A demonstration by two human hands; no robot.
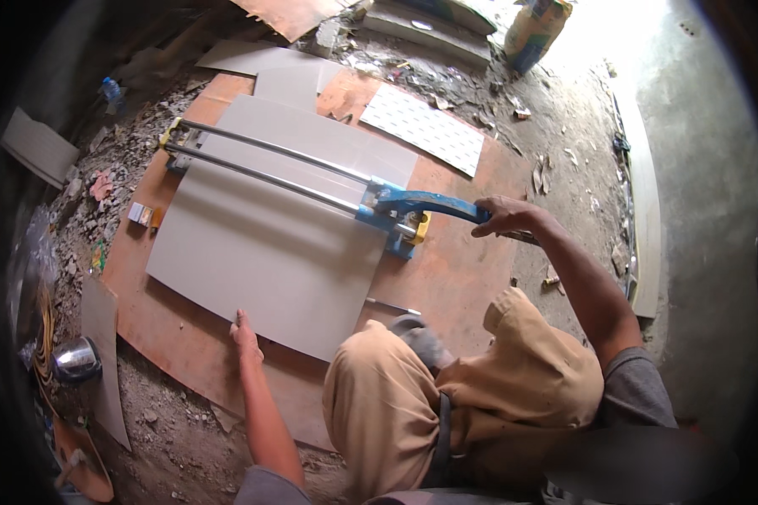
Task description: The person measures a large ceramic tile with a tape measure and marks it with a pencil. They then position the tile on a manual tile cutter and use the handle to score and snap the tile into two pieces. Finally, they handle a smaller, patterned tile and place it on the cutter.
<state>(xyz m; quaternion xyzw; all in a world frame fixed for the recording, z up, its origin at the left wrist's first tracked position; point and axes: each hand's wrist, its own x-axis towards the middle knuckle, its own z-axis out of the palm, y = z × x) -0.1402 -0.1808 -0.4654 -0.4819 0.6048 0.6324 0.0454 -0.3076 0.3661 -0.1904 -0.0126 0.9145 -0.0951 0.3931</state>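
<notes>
Tile cutter [380, 210], rails [278, 151] slanting down rightward, right hand [505, 216] clamped on right-pointing handle [434, 201], left hand [245, 340] at tile [257, 252], grip unclear

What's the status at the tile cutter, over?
Right hand on handle; left hand at near edge of tile. Tile set in cutter. Left knee overlaps tile's corner in view.

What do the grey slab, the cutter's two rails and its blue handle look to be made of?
Grey slab: probably ceramic or porcelain, matte to satin, going by its flat, even face.
Rails: likely polished steel; bright reflections streak along them.
Blue handle: likely painted metal, worn finish; darker patches break the blue, though hard plastic remains possible.
</notes>
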